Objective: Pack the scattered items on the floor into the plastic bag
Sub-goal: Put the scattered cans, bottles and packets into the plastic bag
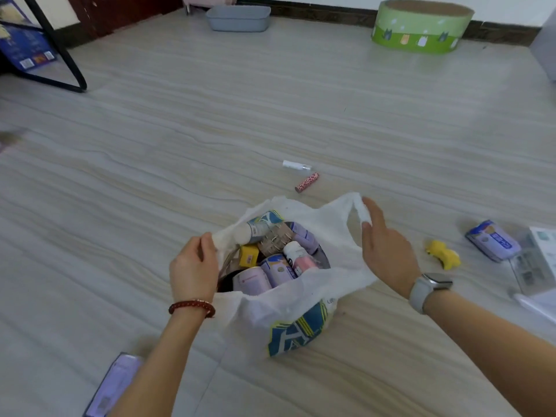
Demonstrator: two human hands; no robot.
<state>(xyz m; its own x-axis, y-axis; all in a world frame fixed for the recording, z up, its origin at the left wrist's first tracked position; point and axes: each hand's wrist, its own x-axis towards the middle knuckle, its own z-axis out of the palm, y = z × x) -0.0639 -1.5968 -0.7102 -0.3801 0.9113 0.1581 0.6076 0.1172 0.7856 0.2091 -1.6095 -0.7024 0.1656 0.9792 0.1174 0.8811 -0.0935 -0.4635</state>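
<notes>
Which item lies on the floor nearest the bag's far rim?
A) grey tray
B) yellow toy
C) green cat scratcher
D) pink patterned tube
D: the pink patterned tube lies just beyond the plastic bag, while the yellow toy sits off past the right hand.

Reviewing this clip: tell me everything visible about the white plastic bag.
The plastic bag is thin, crinkled, white and slightly see-through, with a blue, yellow and green print on its near side and far lip. It sits on the floor, mouth spread open and nearly full of bottles, cans and small boxes. The left hand pinches the left handle loop; the right hand has its fingers through the right loop, fingers extended.
</notes>
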